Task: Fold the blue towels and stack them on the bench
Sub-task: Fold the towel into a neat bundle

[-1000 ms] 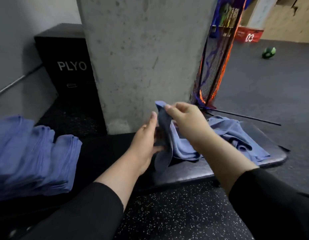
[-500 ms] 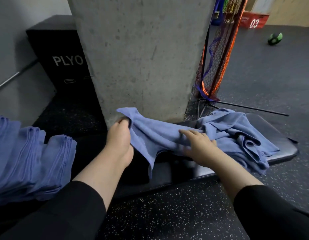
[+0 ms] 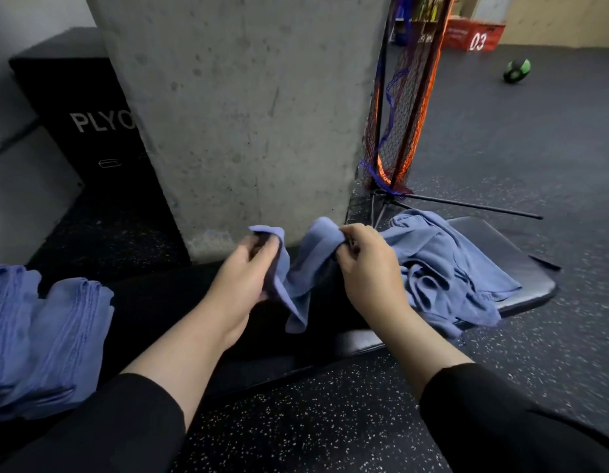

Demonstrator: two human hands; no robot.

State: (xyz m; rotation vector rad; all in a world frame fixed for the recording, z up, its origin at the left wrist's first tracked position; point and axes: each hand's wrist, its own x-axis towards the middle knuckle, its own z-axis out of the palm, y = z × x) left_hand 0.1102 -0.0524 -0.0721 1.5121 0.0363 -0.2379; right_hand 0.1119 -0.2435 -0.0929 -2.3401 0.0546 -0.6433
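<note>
I hold a towel (image 3: 296, 281) up over the middle of the bench (image 3: 521, 264), stretched between my hands. My left hand (image 3: 243, 274) pinches one upper corner, my right hand (image 3: 367, 257) grips the other, and the cloth sags between them. A loose pile (image 3: 442, 264) lies at the bench's right end, just beside my right hand. Folded stacks (image 3: 47, 332) sit at the left end.

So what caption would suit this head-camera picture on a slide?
Both hands, left and right, grip a blue towel above the bench, folded stack at left.
</note>
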